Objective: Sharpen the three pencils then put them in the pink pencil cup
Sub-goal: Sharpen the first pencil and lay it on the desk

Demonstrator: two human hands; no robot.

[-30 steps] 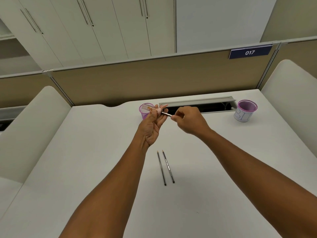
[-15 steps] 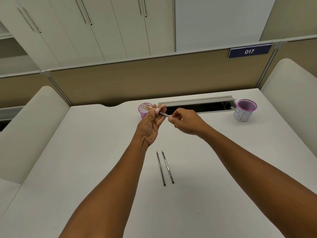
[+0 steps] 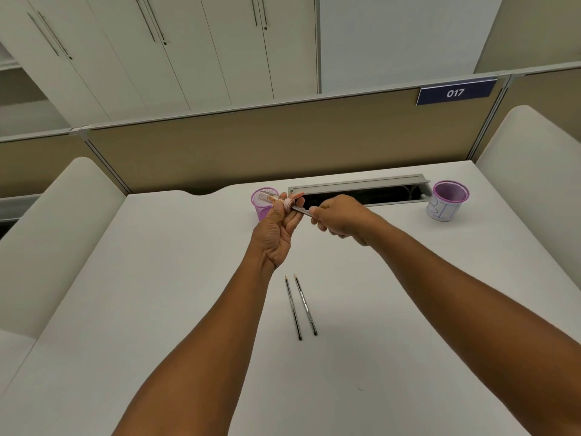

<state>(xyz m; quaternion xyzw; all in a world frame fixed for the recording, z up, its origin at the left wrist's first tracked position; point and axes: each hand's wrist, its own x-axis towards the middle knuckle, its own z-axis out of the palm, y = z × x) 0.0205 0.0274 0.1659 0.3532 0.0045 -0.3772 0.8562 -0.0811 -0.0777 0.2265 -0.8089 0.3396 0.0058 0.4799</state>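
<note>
Above desk (image 3: 157,309), left hand (image 3: 276,234) grips sharpener (image 3: 276,199); right hand (image 3: 341,218) pinches pencil (image 3: 300,210)

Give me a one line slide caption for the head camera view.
Left hand holds a sharpener, right hand feeds in a pencil; two pencils wait on the desk.

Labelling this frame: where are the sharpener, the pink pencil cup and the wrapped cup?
sharpener (image 3: 273,198), head view, clear barrel.
pink pencil cup (image 3: 259,207), head view, mesh wall.
wrapped cup (image 3: 442,209), head view, paper-covered side.
</note>
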